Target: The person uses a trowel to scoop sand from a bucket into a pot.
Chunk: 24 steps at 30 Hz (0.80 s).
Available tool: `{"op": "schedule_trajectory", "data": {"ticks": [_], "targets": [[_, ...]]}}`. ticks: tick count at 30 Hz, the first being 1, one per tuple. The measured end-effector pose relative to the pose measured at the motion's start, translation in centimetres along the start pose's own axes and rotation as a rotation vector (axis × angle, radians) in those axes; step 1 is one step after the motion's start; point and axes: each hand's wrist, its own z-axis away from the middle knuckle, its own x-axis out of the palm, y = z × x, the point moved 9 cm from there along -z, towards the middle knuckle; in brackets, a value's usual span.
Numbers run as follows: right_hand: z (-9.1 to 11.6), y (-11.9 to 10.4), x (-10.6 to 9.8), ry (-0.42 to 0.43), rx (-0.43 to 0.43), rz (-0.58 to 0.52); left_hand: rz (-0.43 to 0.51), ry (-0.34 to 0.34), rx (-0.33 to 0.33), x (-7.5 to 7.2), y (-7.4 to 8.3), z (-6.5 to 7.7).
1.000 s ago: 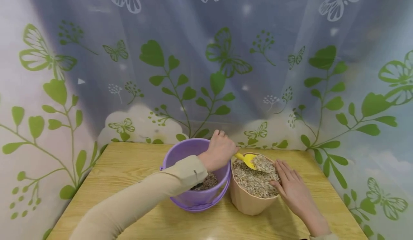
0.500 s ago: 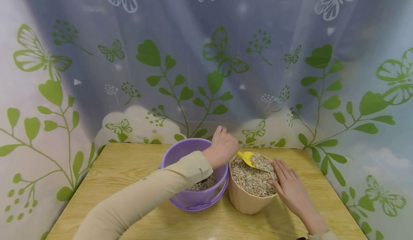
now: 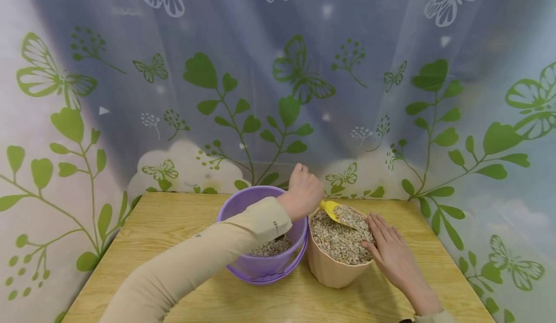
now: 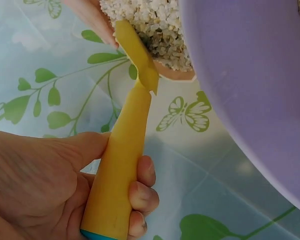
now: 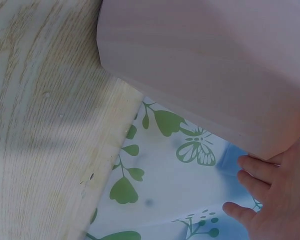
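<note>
My left hand grips the yellow handle of a small scoop, fingers wrapped round it. The scoop's blade lies over a peach-coloured pot, which is filled nearly to the rim with pale, coarse grit. A heap of grit sits on the blade. With fingers straight, my right hand rests against the pot's right rim; the right wrist view shows it by the pot's wall. Left of the pot, under my left forearm, stands a purple bucket with grit and something dark inside, partly hidden by the sleeve.
Bucket and pot stand side by side on a wooden table. The bucket's purple handle hangs down at its front. A curtain printed with leaves and butterflies rises behind the table's back edge and along both sides.
My left hand has risen slightly and shifted a little to the right, and the scoop's handle end has lifted with it. The right hand stays at the pot's rim.
</note>
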Motion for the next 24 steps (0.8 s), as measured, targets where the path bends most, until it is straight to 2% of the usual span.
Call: {"op": "schedule_trajectory", "data": {"ticks": [6, 17, 24], "targets": [[0.0, 0.0, 0.0, -0.003, 0.000, -0.012, -0.012, -0.050, -0.011, 0.2, -0.5, -0.1], [0.0, -0.2, 0.0, 0.002, -0.003, -0.017, -0.026, -0.076, -0.031, 0.0, -1.3, 0.1], [0.0, 0.0, 0.0, -0.001, 0.004, -0.022, -0.023, -0.138, -0.051, 0.1, -2.0, 0.4]]}}
